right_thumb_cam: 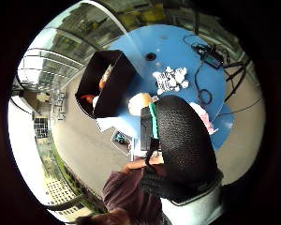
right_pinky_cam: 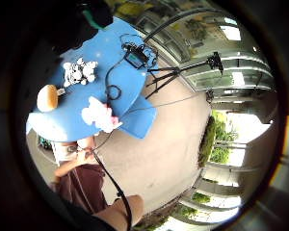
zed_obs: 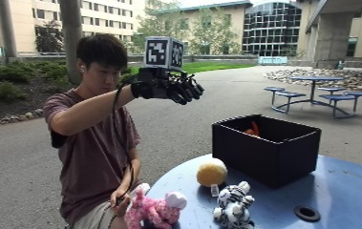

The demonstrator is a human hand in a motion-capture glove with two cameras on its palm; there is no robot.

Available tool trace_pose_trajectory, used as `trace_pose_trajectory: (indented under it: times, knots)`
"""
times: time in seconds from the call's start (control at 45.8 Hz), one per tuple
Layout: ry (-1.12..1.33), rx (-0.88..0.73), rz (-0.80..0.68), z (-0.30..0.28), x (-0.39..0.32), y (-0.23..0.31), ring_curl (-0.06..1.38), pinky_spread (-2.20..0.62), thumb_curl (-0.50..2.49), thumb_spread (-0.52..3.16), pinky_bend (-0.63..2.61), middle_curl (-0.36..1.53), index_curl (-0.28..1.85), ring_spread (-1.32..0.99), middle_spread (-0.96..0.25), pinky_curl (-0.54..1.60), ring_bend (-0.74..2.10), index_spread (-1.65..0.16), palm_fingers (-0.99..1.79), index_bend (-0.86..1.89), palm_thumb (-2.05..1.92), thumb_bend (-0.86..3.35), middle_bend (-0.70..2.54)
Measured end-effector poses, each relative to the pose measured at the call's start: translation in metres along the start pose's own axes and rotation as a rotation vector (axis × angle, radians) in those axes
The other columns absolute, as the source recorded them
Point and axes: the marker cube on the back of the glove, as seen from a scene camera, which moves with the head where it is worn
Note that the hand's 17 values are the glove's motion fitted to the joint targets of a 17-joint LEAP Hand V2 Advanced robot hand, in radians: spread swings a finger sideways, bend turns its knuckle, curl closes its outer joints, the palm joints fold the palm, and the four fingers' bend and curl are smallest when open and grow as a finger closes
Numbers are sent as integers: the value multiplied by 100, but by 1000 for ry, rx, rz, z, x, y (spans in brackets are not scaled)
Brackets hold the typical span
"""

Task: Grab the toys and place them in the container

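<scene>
above the table (zed_obs: 333, 191), gloved hand (zed_obs: 171, 87) raised, fingers (zed_obs: 186, 91) loosely curled, empty.

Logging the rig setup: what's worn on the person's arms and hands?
The right hand wears a black glove with a white cuff and a green strip on it in the thumb side palm view. The other hand is bare. Short maroon T-shirt sleeves.

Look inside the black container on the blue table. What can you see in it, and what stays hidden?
Inside the black container, something orange pokes above the rim; the thumb side palm view shows orange and pale shapes there. The walls cover the rest, so what they are cannot be told.
</scene>
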Motion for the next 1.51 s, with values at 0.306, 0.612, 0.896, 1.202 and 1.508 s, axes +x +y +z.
trace_pose_trajectory:
  times: [0.306, 0.612, 0.896, 1.202, 1.508]
  knots:
    - [-15, 8, 104, 12, 55, 5, 14, -2, 9, 117, 79, 13, 6, -7, -3, 26, 47, -21, 0, 10, -2, -1, 21]
    - [-27, 18, 179, 25, 99, 15, 18, -2, 15, 137, 83, 22, 12, -9, -4, 30, 54, -23, -5, 12, -4, -3, 23]
    - [-67, 29, 178, 55, 115, 24, 20, -2, 17, 140, 85, 28, 16, -9, -4, 32, 57, -23, -6, 12, -4, -3, 22]
    - [-140, 7, 175, 114, 134, 35, 23, -2, 19, 136, 90, 32, 16, -8, -2, 34, 64, -22, -6, 10, -5, -4, 25]
    - [-264, 90, 134, 177, 134, 48, 27, -3, 22, 134, 93, 36, 19, -11, -2, 34, 77, -18, 11, 16, -2, -2, 26]
